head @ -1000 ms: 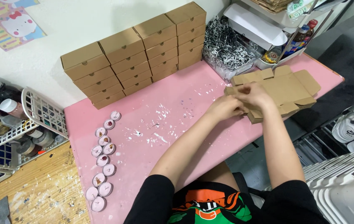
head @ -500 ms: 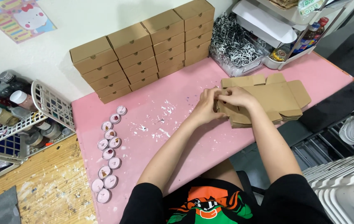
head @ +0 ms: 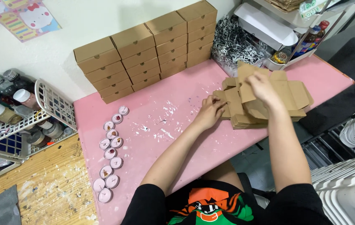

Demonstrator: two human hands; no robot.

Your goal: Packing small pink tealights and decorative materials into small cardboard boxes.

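A flat, unfolded brown cardboard box blank [head: 244, 89] is lifted off a stack of like blanks [head: 287, 104] at the right of the pink table [head: 160, 125]. My right hand [head: 262, 89] grips the blank's upper middle. My left hand [head: 211, 110] pinches its left flap at the stack's left edge.
Several folded brown boxes [head: 148, 50] are stacked in rows along the wall. A line of small round pale tins [head: 110, 154] lies at the table's left. A white basket of jars [head: 23, 112] stands left; shredded black-and-white paper [head: 233, 46] and a shelf with bottles [head: 306, 37] sit back right.
Both hands have raised the top blank off the stack, the right hand moving up and the left hand drawing toward the left flap. The camera has shifted slightly.
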